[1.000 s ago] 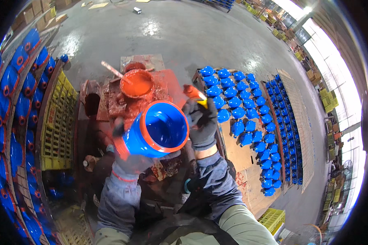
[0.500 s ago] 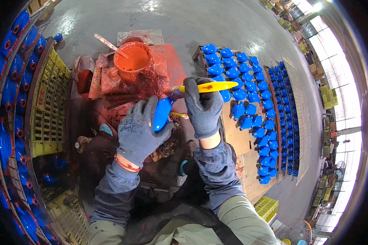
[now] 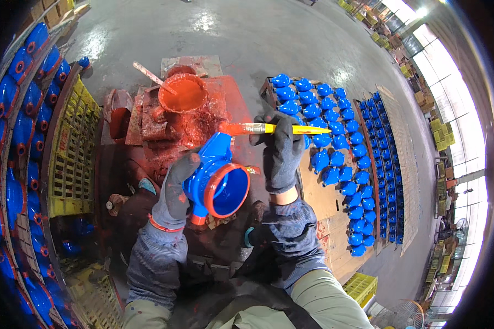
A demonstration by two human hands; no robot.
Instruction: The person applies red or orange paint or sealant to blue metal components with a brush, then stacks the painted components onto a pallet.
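A blue hollow casting point(image 3: 201, 176) with a red-painted ring around its wide round opening is gripped at its left side by my gloved left hand point(image 3: 177, 189). The opening faces towards me and to the right. A smaller red end shows at the casting's bottom. My gloved right hand point(image 3: 281, 156) has its fingers closed on the yellow handle of a paintbrush point(image 3: 307, 130). Held nearly level, the brush points left, and its red-coated bristles are at the casting's upper end; whether they touch it I cannot tell.
Beyond the casting, a paint pot point(image 3: 184, 94) of red paint with a stick in it stands on a paint-caked stand point(image 3: 225, 90). Rows of blue castings point(image 3: 335, 129) sit on boards at the right. At left are a yellow crate point(image 3: 74, 156) and stacked blue castings point(image 3: 22, 104).
The blue casting has been turned, bringing its red-ringed opening into view. My left hand has shifted to the casting's left side. The brush has levelled out, with its bristles now visible.
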